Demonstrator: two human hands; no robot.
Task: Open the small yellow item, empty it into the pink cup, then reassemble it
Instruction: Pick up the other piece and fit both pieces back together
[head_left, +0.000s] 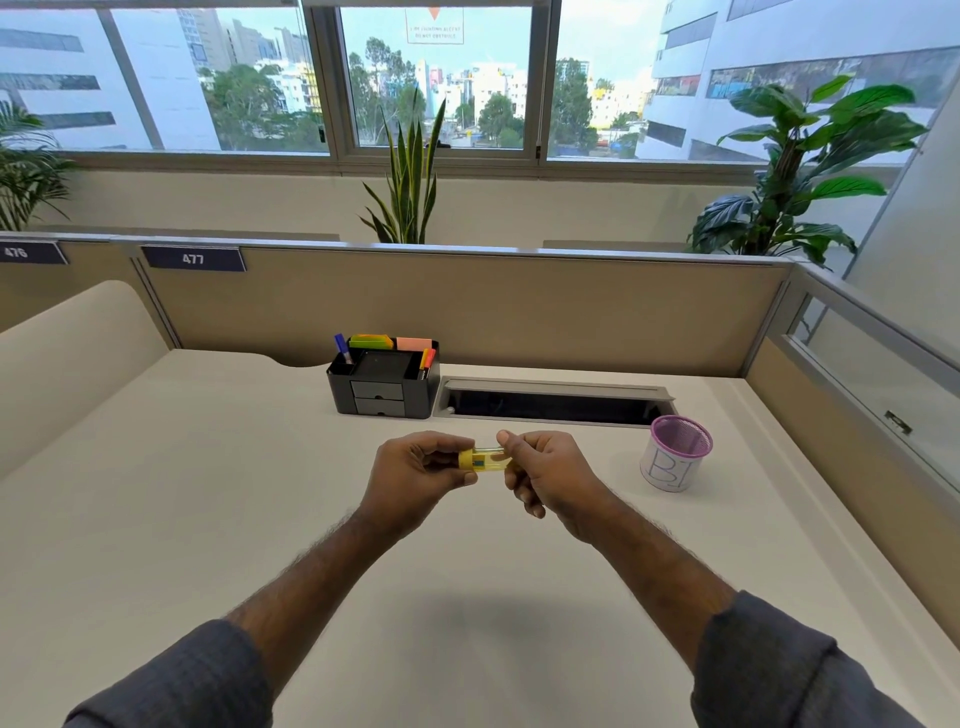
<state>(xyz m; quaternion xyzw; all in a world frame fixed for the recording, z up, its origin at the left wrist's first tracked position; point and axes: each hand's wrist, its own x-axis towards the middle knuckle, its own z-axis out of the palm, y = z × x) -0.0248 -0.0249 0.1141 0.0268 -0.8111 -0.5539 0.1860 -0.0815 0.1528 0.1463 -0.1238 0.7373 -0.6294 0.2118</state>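
The small yellow item (485, 461) is a short see-through yellow cylinder held level above the middle of the desk. My left hand (415, 475) pinches its left, solid yellow end. My right hand (545, 475) grips its right, clear end, with fingers hiding that end. Both halves look joined. The pink cup (676, 460) is a mesh pot with a pink rim and a white paper wrap, standing upright on the desk to the right of my right hand, about a hand's width away.
A black desk organiser (384, 382) with pens and sticky notes stands behind my hands. A cable slot (550, 402) runs along the desk's back edge. Beige partitions close the back and right sides; plants stand behind them.
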